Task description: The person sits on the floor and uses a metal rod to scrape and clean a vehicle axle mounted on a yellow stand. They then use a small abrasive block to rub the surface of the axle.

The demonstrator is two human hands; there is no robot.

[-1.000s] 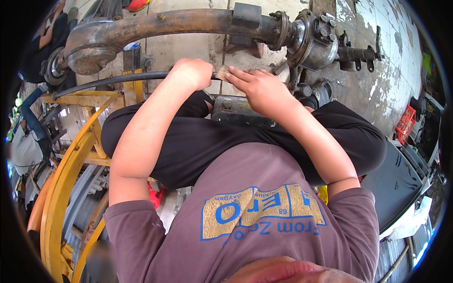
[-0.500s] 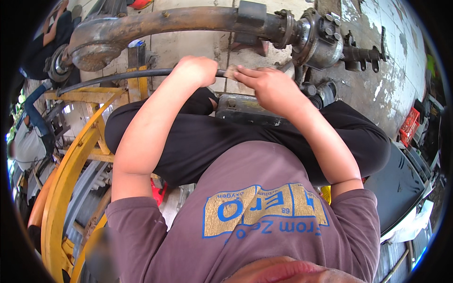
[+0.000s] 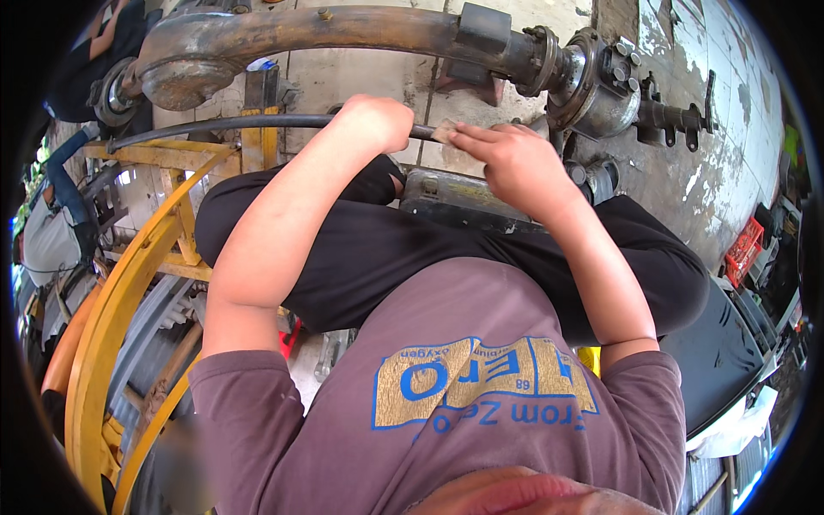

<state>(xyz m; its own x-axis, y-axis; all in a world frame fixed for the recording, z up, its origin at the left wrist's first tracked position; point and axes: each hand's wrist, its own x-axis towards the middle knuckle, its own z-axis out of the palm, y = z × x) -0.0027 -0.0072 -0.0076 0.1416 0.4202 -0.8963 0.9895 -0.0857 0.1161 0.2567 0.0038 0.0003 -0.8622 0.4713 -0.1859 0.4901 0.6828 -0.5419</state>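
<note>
A long black rod or hose (image 3: pixel 227 124) runs from the far left toward the middle, in front of my crossed legs. My left hand (image 3: pixel 382 123) is closed around it, knuckles up. Just right of that fist, a short stretch of the rod shows bare. My right hand (image 3: pixel 522 163) pinches a small tan piece that looks like sandpaper (image 3: pixel 444 131) against the rod, with fingers stretched over it. The thumb and the rod's right end are hidden under this hand. Beyond both hands lies a rusty axle housing (image 3: pixel 378 31).
At left stands a yellow metal frame (image 3: pixel 90 378). A dark case-like box (image 3: pixel 468 197) sits between my legs, and a bolted hub (image 3: pixel 592 81) ends the axle at right. A red crate (image 3: pixel 744 251) is far right. Another person's arm (image 3: pixel 103 34) shows top left.
The whole view has shifted, so the axle, the rod and both hands appear farther right. Slightly more bare rod shows between my left fist and the tan piece. Both grips stay the same.
</note>
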